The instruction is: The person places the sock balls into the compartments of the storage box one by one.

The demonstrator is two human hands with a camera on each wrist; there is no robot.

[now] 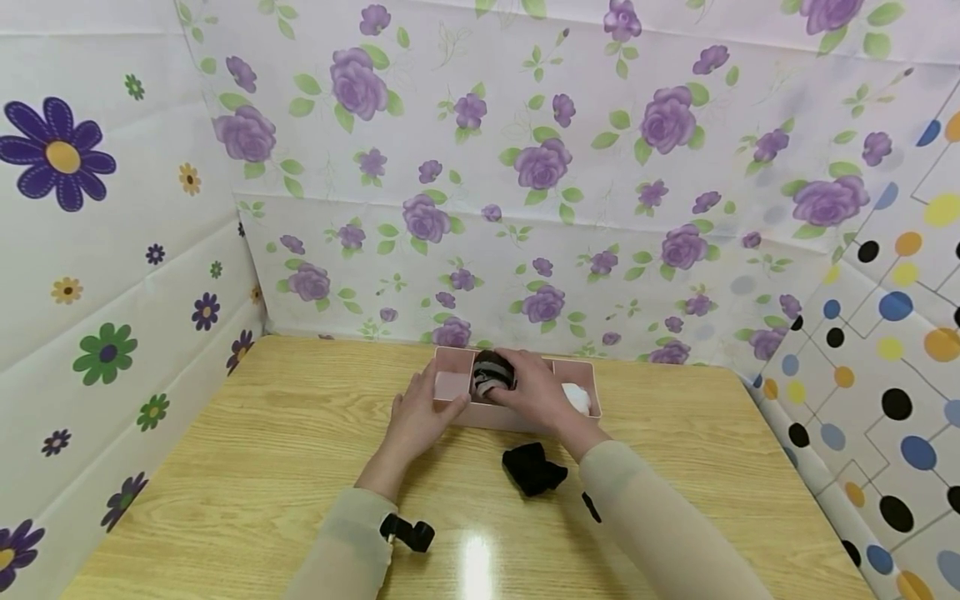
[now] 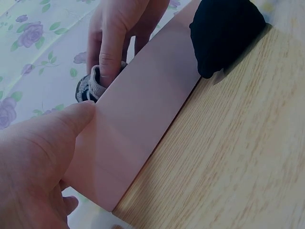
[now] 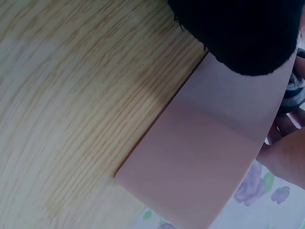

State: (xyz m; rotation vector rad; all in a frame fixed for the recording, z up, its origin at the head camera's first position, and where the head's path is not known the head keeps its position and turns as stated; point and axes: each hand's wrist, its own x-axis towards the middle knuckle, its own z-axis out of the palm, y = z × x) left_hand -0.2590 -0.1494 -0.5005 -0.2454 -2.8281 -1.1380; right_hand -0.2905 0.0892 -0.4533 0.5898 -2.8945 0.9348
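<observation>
the pink box point(image 1: 491, 417) has a white bundle point(image 1: 577, 398) in its right compartment, the left hand point(image 1: 414, 421) gripping its left end, the right hand's point(image 1: 536, 387) fingers clamped on a striped fabric roll point(image 1: 491, 377) in its middle, apparently leaving the black cloth point(image 1: 533, 469) before it unstowed.

Arms point(image 1: 660, 517) are stretched forward | left grip point(image 1: 416, 421): thumb point(image 2: 71, 119) is spread apart | right grip point(image 1: 536, 390): fingers point(image 1: 513, 357) are curled downward

1. The worktop point(image 1: 300, 450) showed yellowish wood grain.
2. Behind the worktop hung a purple rose-print sheet point(image 1: 480, 217).
3. Left of it hung a flower-print sheet point(image 1: 142, 275).
4. Right of it, a dotted sheet point(image 1: 862, 383).
</observation>
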